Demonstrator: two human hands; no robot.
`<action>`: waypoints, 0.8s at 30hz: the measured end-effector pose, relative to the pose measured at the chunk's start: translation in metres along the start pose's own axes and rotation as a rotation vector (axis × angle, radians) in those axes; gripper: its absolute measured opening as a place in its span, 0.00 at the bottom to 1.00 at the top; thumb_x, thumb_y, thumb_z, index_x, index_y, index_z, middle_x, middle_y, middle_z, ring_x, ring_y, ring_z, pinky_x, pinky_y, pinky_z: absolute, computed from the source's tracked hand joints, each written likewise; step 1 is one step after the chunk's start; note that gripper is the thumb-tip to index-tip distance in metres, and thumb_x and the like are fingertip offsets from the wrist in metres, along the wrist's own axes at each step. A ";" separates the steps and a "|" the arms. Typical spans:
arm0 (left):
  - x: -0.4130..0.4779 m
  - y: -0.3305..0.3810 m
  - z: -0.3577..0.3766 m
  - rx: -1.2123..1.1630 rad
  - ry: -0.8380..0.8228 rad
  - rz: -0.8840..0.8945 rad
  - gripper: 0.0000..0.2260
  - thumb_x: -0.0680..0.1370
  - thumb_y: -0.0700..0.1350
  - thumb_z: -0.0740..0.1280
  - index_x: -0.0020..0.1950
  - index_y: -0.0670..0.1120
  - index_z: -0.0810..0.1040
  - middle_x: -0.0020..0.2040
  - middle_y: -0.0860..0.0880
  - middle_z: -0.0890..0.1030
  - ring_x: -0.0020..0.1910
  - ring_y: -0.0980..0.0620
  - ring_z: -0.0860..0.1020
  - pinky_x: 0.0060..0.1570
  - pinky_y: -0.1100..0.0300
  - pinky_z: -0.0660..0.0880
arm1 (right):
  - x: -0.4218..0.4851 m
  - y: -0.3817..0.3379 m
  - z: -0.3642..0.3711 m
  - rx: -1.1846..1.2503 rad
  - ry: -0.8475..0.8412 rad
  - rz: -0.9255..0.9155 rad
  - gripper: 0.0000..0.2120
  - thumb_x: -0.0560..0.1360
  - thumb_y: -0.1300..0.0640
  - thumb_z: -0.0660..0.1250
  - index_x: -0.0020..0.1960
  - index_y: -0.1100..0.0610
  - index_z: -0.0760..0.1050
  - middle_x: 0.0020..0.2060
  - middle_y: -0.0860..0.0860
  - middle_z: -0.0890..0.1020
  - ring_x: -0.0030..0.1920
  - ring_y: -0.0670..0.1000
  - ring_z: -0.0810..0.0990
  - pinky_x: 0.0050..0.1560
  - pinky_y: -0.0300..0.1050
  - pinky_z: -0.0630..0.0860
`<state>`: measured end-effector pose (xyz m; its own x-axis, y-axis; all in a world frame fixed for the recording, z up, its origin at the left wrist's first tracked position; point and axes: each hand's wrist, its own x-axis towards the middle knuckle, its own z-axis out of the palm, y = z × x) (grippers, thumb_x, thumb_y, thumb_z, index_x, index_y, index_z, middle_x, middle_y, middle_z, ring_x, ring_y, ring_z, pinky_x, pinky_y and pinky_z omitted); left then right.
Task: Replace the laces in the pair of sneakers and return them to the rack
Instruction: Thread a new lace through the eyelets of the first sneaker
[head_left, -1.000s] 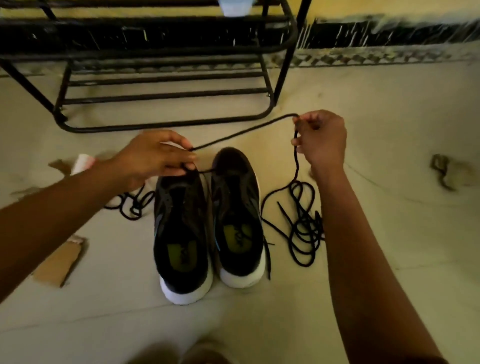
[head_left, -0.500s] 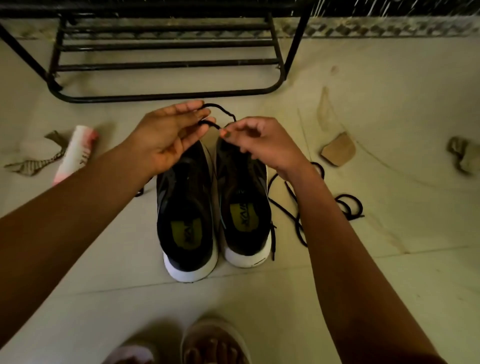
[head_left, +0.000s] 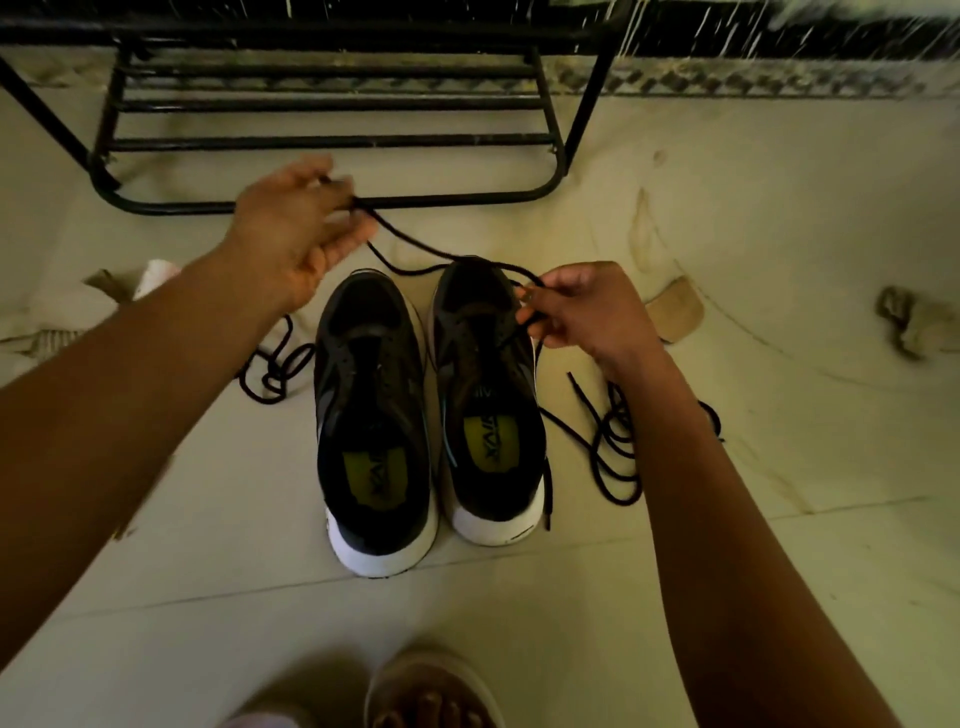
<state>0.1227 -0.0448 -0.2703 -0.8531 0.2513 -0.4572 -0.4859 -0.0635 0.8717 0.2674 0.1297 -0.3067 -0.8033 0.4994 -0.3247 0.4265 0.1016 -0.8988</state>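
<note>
Two dark sneakers with white heels stand side by side on the floor, the left sneaker (head_left: 371, 415) and the right sneaker (head_left: 485, 395), toes toward the black metal rack (head_left: 332, 140). A black lace (head_left: 410, 244) runs from my left hand (head_left: 298, 228), raised near the rack's bottom bar, down across the right sneaker's toe to my right hand (head_left: 576, 312). My left hand pinches the lace between thumb and fingertips, its other fingers spread. My right hand pinches the lace beside the right sneaker's eyelets.
A loose black lace (head_left: 613, 441) lies coiled right of the sneakers; another coil (head_left: 275, 364) lies left of them. A pale cloth (head_left: 62, 317) is at the left, a cardboard scrap (head_left: 675, 312) and a crumpled rag (head_left: 914, 322) at the right. My sandalled foot (head_left: 431, 696) is at the bottom.
My hands, close together over the toes half a second ago, have parted. The left went up and left toward the rack, drawing the lace out; the right dropped to the right sneaker.
</note>
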 end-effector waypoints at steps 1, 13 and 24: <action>-0.006 -0.006 0.003 0.190 -0.068 -0.019 0.17 0.77 0.39 0.66 0.65 0.47 0.70 0.54 0.47 0.79 0.47 0.50 0.82 0.33 0.65 0.79 | -0.001 -0.003 0.002 0.062 0.012 0.009 0.09 0.75 0.62 0.68 0.50 0.68 0.78 0.33 0.54 0.81 0.23 0.41 0.75 0.26 0.33 0.73; -0.029 -0.064 0.028 0.771 -0.252 0.404 0.11 0.74 0.39 0.71 0.45 0.50 0.69 0.39 0.47 0.82 0.37 0.52 0.82 0.42 0.57 0.81 | 0.011 -0.041 0.031 0.360 -0.023 -0.004 0.11 0.71 0.70 0.69 0.51 0.62 0.75 0.32 0.54 0.81 0.27 0.44 0.80 0.31 0.35 0.78; -0.009 -0.073 0.016 0.586 -0.245 0.221 0.12 0.77 0.31 0.63 0.55 0.43 0.80 0.44 0.51 0.81 0.43 0.56 0.80 0.48 0.65 0.78 | 0.015 0.001 0.037 -0.102 0.102 -0.027 0.05 0.70 0.60 0.73 0.44 0.53 0.79 0.34 0.48 0.80 0.31 0.43 0.76 0.37 0.38 0.75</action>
<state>0.1686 -0.0268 -0.3270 -0.8192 0.5090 -0.2643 -0.0625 0.3789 0.9233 0.2408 0.1055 -0.3237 -0.7709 0.5796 -0.2643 0.4492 0.2004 -0.8707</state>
